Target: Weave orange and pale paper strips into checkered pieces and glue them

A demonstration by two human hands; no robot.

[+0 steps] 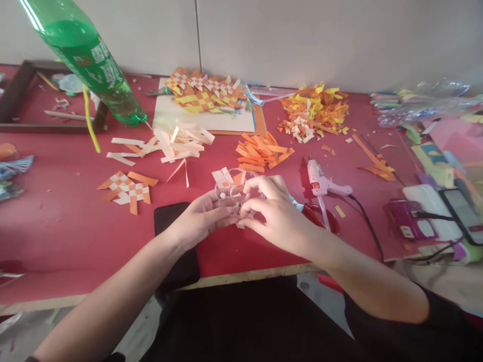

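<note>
My left hand [206, 215] and my right hand [269, 210] meet over the red table [60, 226], fingers pinched round a clear roll of tape [231, 191]. A small woven piece of orange and white paper strips [229, 177] lies just behind the roll. A dark phone [169, 218] lies under my left wrist. Beside my right hand lie red-handled scissors [320, 215] and a white glue gun [322, 182].
Piles of white strips [177, 142], orange strips [262, 151] and scraps [315, 113] lie further back. Woven pieces [202, 90] rest on a sheet. Another woven piece [128, 190] lies left. A tilted green bottle [88, 58], a power strip [409, 223] and coloured papers [437, 151] surround.
</note>
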